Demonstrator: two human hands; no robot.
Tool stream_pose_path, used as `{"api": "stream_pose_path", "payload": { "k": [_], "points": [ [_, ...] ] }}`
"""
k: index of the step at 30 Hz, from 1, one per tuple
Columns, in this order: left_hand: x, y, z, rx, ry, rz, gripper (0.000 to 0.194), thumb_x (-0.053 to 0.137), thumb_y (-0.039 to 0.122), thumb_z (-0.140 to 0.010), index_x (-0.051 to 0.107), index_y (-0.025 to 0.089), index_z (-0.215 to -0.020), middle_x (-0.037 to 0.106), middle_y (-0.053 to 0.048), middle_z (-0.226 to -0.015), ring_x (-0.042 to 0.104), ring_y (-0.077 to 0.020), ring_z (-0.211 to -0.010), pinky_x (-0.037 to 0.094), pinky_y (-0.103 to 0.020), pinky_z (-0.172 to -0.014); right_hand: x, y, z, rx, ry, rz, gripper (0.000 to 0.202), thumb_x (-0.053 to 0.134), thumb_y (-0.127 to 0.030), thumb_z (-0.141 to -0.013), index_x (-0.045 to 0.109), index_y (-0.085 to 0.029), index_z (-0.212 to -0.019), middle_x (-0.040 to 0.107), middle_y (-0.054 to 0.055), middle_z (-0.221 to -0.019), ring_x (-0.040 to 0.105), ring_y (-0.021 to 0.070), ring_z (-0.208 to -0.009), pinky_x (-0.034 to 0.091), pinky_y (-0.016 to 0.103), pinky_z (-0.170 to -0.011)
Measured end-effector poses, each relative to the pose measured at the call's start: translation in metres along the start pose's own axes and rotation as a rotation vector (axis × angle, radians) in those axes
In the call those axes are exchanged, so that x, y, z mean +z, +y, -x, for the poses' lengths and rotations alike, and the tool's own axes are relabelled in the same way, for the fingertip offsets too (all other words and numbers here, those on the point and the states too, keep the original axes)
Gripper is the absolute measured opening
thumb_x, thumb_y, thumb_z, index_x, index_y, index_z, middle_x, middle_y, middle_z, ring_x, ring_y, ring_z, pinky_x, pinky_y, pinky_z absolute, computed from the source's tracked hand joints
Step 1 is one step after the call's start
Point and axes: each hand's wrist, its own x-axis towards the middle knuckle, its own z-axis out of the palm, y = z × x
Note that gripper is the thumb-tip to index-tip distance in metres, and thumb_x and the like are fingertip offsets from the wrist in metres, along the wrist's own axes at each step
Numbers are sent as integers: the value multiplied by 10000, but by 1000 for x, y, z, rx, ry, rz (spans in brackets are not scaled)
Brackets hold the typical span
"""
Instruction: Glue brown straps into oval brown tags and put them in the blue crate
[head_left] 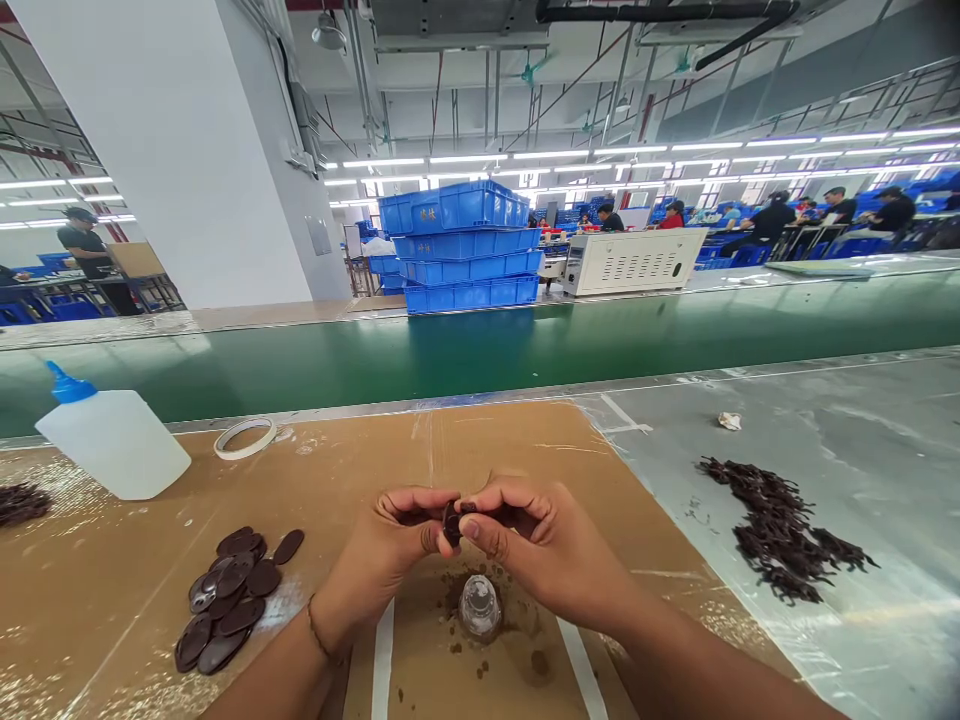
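Note:
Between my hands, above the brown board, is a small dark brown piece (451, 523). My left hand (397, 535) pinches it between thumb and fingers. My right hand (525, 525) is closed too, its thumb and forefinger on a tiny dark bit touching that piece. Just below my hands stands a small clear glass container (480, 606) with whitish contents, dark spots around it. A pile of dark brown oval pieces (234, 590) lies to the left. Dark, thin strips (780, 525) are heaped on the grey surface at the right.
A white bottle with a blue cap (116, 440) and a tape roll (245, 438) are at the left. Beyond the brown board (420, 450) runs a green belt (337, 365), with stacked blue crates (471, 270) and a beige metal box (634, 262) behind it. Several people sit farther back.

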Motion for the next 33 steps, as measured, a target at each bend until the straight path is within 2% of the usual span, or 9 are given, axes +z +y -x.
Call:
{"api": "stream_pose_path", "payload": {
  "k": [4, 8, 14, 18, 22, 28, 31, 33],
  "points": [
    [1, 2, 0, -16, 28, -2, 305, 939, 263, -553, 816, 223, -829, 728, -40, -660, 650, -124, -673, 547, -213, -733, -1, 0, 1, -23, 14, 76, 182, 655, -270, -922, 735, -187, -781, 621, -4, -696, 544, 106, -682, 442, 201, -634],
    [2, 3, 1, -12, 3, 19, 340, 961, 295, -521, 818, 240, -825, 767, -44, -783, 658, -118, -712, 550, -203, -734, -2, 0, 2, -21, 28, 105, 174, 665, -293, -910, 740, -181, -800, 615, 2, -702, 555, 114, -688, 451, 213, -637],
    [1, 2, 3, 13, -111, 43, 353, 920, 373, -621, 816, 269, -941, 762, -39, -828, 650, -114, -714, 548, -214, -724, -4, 3, 0, -14, 34, 69, 144, 660, -304, -912, 772, -222, -951, 733, 29, -883, 644, 153, -829, 497, 253, -717],
    [1, 4, 7, -6, -142, 82, 389, 891, 412, -666, 801, 254, -1010, 765, -67, -971, 683, -146, -742, 558, -265, -764, -5, 3, 0, -10, 30, 0, 191, 638, -338, -936, 777, -242, -1024, 751, 28, -923, 666, 162, -852, 517, 270, -740],
    [4, 7, 9, 4, -175, 113, 369, 878, 407, -691, 797, 258, -1019, 761, -46, -949, 688, -131, -725, 553, -250, -767, -5, 4, 0, -25, 56, -2, 178, 646, -346, -939, 783, -263, -1016, 754, 5, -917, 666, 153, -873, 513, 261, -770],
    [5, 7, 8, 7, -223, 114, 348, 859, 396, -724, 793, 272, -1043, 756, -21, -946, 679, -98, -721, 546, -210, -755, -5, 4, -3, -14, 79, 15, 168, 651, -345, -922, 766, -224, -938, 741, 5, -840, 652, 136, -790, 506, 238, -706],
    [8, 3, 8, 2, -217, 133, 330, 875, 374, -706, 800, 257, -1006, 760, -36, -921, 674, -112, -753, 547, -223, -756, -4, 4, -3, 29, 79, 74, 156, 665, -334, -884, 744, -204, -852, 715, 10, -764, 636, 147, -730, 495, 247, -649],
    [10, 4, 6, -3, -201, 120, 404, 897, 381, -665, 794, 251, -1034, 762, -61, -965, 680, -141, -792, 554, -258, -771, -5, 6, -1, 43, 88, 147, 162, 663, -339, -871, 740, -208, -818, 710, 17, -760, 639, 161, -724, 494, 261, -641]
  ]
}}
